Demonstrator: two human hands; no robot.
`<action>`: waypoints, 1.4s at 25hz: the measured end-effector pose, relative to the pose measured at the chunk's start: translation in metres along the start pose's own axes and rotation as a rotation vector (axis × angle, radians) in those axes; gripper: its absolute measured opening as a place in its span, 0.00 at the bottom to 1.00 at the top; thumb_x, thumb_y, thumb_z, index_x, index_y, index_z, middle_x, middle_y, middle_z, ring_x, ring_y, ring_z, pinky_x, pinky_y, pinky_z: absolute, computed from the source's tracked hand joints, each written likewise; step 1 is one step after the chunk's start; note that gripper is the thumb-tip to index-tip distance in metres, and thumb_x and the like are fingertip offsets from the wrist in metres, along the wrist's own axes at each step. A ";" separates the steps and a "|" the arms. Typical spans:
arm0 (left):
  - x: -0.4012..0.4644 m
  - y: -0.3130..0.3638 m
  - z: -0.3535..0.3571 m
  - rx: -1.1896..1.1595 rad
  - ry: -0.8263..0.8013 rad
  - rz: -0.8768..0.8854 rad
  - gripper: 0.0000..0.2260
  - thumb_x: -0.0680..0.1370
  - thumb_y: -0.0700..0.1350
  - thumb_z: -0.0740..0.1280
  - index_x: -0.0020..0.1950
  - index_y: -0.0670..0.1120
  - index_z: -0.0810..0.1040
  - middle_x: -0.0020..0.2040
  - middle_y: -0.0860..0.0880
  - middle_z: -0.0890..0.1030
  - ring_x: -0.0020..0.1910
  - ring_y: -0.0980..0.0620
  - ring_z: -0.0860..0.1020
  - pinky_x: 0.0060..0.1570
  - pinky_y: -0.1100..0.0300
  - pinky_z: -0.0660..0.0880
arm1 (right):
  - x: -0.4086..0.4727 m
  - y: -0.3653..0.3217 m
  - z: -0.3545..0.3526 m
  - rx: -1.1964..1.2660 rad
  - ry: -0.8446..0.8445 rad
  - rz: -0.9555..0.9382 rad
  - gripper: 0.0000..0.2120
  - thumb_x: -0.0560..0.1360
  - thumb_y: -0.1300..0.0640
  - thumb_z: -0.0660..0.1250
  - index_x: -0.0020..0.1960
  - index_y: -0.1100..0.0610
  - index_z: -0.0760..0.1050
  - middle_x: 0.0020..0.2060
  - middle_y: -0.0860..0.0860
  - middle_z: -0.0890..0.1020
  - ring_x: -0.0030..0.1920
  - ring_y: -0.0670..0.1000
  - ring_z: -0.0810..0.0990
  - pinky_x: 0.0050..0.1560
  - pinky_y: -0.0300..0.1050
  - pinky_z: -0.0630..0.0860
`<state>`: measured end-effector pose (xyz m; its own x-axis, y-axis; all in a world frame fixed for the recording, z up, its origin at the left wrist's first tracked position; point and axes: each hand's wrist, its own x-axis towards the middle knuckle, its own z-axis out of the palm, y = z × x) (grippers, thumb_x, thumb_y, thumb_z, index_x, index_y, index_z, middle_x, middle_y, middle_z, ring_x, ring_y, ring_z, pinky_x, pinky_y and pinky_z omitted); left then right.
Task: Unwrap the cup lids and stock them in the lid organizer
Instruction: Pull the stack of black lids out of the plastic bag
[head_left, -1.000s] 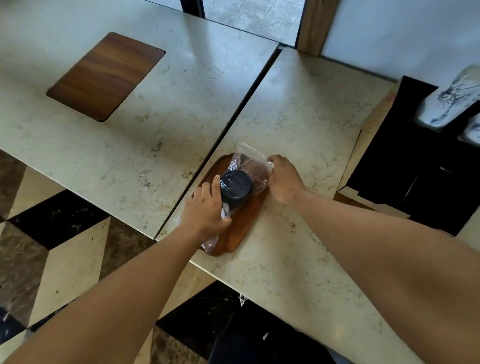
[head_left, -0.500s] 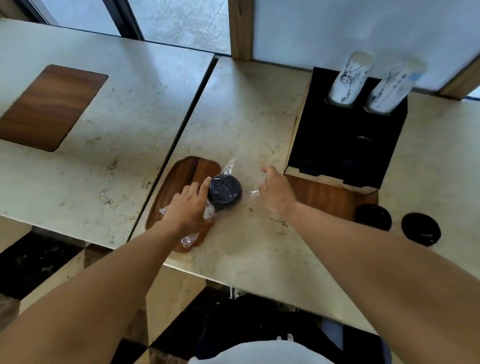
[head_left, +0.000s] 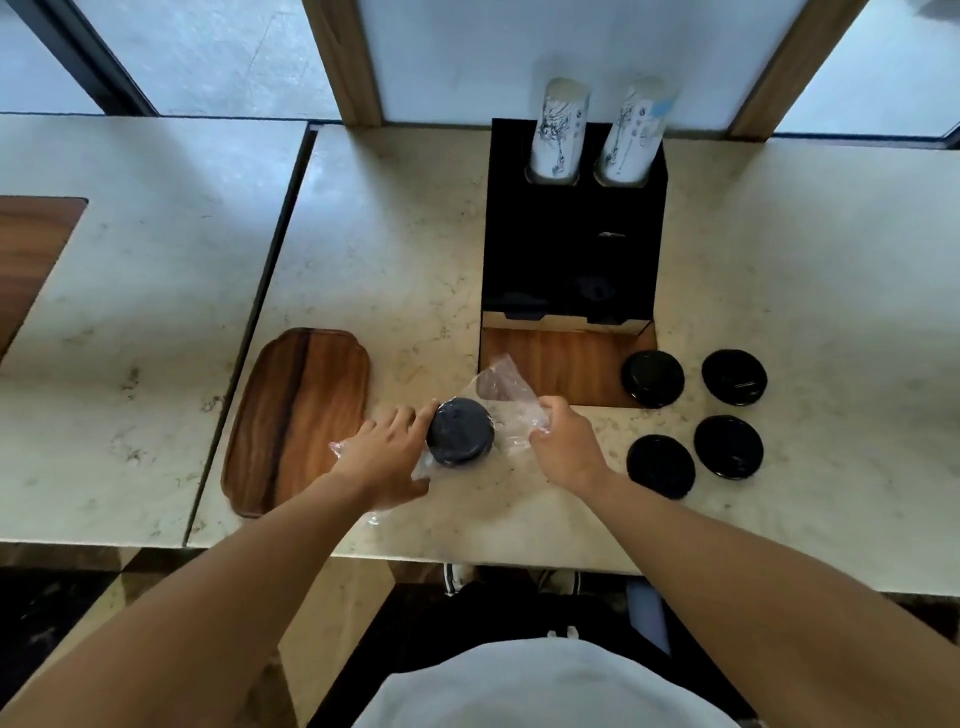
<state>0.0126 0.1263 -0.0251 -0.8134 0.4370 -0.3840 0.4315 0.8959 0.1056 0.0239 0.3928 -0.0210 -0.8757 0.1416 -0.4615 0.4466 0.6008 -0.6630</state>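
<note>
We've got the lid stack (head_left: 460, 430) on the counter (head_left: 395, 249) w/ both hands on its wrap. Left hand (head_left: 387, 457) lies on it at 9 o'clock; right hand (head_left: 566, 447) pinches the loose plastic wrap (head_left: 506, 397) at 3. Stack axis looks roughly upright, can't tell exactly. Lid organizer (head_left: 571, 249) sits at 1 o'clock, nearer our right. Prob. next: peel wrap rightward.
</note>
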 end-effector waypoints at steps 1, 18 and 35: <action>-0.001 0.002 0.002 0.010 -0.015 0.021 0.51 0.72 0.63 0.72 0.83 0.47 0.44 0.71 0.45 0.69 0.68 0.43 0.70 0.68 0.47 0.72 | -0.005 0.007 0.001 0.003 -0.003 0.019 0.24 0.78 0.61 0.65 0.74 0.55 0.69 0.59 0.54 0.82 0.50 0.51 0.80 0.44 0.40 0.73; 0.008 0.017 0.004 -0.160 0.160 0.027 0.50 0.73 0.78 0.52 0.83 0.46 0.49 0.75 0.42 0.68 0.72 0.41 0.68 0.72 0.45 0.65 | -0.017 0.024 0.001 0.066 0.028 0.068 0.25 0.77 0.53 0.68 0.72 0.55 0.70 0.53 0.50 0.81 0.50 0.49 0.80 0.47 0.42 0.75; 0.047 0.080 0.005 0.059 0.118 0.006 0.47 0.76 0.72 0.50 0.81 0.37 0.55 0.71 0.38 0.72 0.70 0.38 0.70 0.70 0.36 0.67 | 0.013 0.002 0.004 -0.221 0.050 -0.155 0.12 0.81 0.49 0.67 0.60 0.54 0.76 0.59 0.53 0.76 0.49 0.51 0.80 0.53 0.48 0.79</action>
<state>0.0108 0.2185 -0.0395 -0.8497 0.4516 -0.2722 0.4556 0.8887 0.0520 0.0141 0.3930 -0.0310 -0.9409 0.0699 -0.3313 0.2603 0.7749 -0.5759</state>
